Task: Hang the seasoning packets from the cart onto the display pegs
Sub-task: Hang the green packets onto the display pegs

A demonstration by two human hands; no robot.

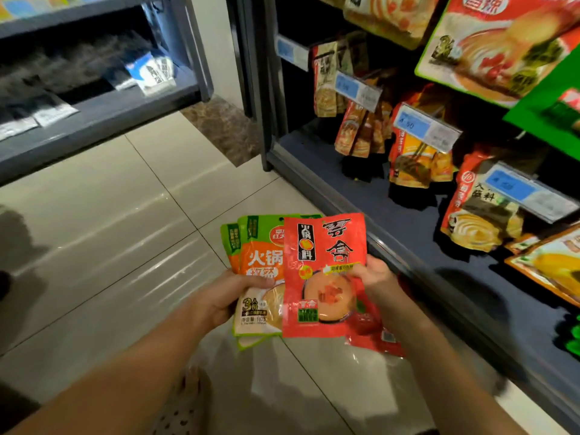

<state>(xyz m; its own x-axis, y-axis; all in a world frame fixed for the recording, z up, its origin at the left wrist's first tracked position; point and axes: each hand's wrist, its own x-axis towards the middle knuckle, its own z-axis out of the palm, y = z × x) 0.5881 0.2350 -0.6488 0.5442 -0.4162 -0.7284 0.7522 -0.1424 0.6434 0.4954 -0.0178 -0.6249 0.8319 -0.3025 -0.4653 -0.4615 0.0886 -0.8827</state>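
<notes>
My left hand [226, 296] grips a small stack of orange-and-green seasoning packets [260, 262] by their left side. My right hand [375, 277] pinches a red seasoning packet [323, 271] that lies over the front of the stack, thumb on its face. Behind it, lower right, shows the corner of another red packet [376, 337]. All are held upright over the floor, left of the display pegs [417, 120], where more packets hang behind blue price tags. No cart is in view.
The peg display's dark base shelf [408, 221] runs along the right, its edge close to my right hand. A grey shelf unit [103, 114] with white packets stands at upper left. Pale floor tiles [125, 230] lie between them. My foot [188, 403] shows below.
</notes>
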